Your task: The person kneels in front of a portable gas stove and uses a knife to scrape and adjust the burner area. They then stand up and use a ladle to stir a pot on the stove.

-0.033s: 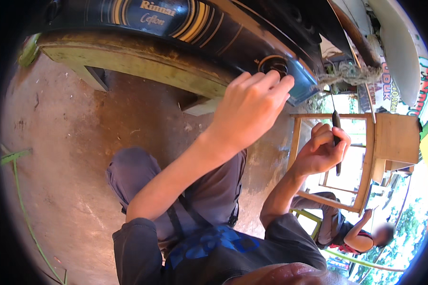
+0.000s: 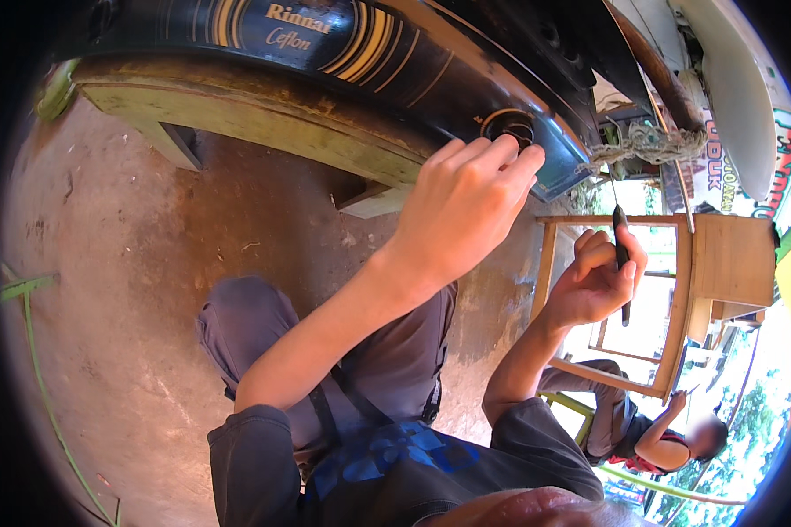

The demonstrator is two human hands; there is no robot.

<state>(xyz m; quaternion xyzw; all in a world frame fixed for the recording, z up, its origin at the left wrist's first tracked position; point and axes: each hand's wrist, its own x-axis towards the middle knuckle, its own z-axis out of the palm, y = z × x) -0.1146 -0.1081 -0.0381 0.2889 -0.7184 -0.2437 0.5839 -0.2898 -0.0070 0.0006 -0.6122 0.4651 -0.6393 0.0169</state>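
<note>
A black stove (image 2: 395, 53) with gold stripes lies on a worn wooden bench (image 2: 264, 114). My left hand (image 2: 466, 202) reaches up to it, fingertips closed around its round knob (image 2: 510, 125). To the right, away from the stove, my right hand (image 2: 593, 283) is shut on a dark-handled screwdriver (image 2: 622, 250). Its thin metal shaft points upward. My knees in grey trousers show below my arms.
A bare wooden frame stool (image 2: 677, 290) stands to the right on the dirt floor (image 2: 132, 290). Another person (image 2: 659, 439) sits beyond it at the lower right. Frayed rope (image 2: 646, 140) is tied round a pole at the upper right. A green hose (image 2: 39, 386) runs along the left.
</note>
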